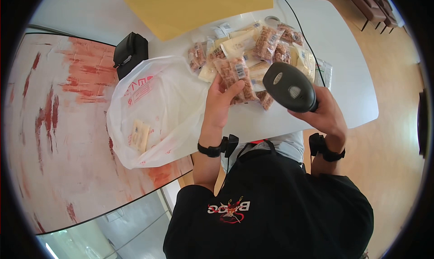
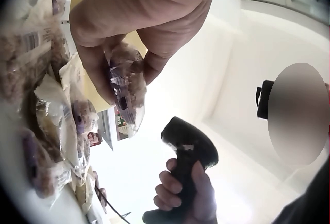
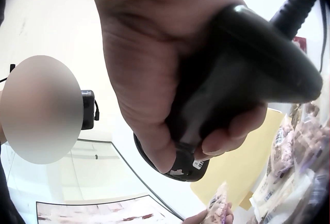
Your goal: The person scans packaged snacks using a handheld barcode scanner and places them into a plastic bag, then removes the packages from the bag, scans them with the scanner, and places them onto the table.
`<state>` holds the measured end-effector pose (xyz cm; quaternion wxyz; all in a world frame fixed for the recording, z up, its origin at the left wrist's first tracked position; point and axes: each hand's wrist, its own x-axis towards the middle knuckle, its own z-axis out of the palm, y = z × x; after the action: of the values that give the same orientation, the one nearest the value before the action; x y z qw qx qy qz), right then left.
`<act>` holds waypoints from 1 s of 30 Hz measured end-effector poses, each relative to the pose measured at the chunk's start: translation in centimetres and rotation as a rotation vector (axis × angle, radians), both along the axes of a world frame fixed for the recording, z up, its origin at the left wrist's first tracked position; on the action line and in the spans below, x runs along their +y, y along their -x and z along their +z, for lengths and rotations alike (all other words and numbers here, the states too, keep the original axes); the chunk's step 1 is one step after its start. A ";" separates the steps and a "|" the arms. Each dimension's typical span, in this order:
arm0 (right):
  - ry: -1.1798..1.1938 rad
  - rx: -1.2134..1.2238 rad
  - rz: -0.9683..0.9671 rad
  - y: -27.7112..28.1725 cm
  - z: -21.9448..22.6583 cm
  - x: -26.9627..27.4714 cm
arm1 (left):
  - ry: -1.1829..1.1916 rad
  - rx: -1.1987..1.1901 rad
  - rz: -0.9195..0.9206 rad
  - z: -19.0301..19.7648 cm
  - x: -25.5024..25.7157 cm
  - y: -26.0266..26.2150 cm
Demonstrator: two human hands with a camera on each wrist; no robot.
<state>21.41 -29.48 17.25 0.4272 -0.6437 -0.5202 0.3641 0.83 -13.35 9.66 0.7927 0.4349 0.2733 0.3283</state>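
In the head view my left hand [image 1: 219, 103] holds a clear packet of brownish crumbly snack pieces [image 1: 229, 70], its barcode label facing up. The left wrist view has the same packet [image 2: 129, 82] pinched between thumb and fingers. My right hand [image 1: 329, 113] grips a black handheld barcode scanner [image 1: 289, 87] by its handle, with the scanner's head right beside the packet. A pile of similar packets [image 1: 267, 43], some brownish and some pale yellow, lies just beyond both hands. The right wrist view shows the fingers wrapped round the scanner's handle [image 3: 206, 95].
Left of the hands, a white plastic bag [image 1: 174, 78] lies open with a pale packet [image 1: 140, 135] inside. Behind it stands a black case [image 1: 131, 53]. A yellow sheet [image 1: 194, 8] covers the far side of the white table [image 1: 357, 92]. A black cable [image 1: 304, 33] runs along the right.
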 end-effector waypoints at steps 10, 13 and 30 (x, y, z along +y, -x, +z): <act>-0.053 -0.115 -0.036 1.0 -1.5 0.9 | -0.004 0.130 0.268 -1.6 0.1 2.1; -0.035 -0.135 -0.090 0.9 -1.4 0.8 | -0.219 0.191 0.563 -1.5 3.3 3.0; 0.007 -0.169 -0.105 0.9 -1.0 0.6 | 0.078 -0.135 0.900 -4.0 10.5 6.0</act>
<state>20.48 -28.86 16.24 0.3980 -0.6998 -0.5187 0.2876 -5.21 -2.87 5.70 0.6030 0.2201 0.3951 0.6572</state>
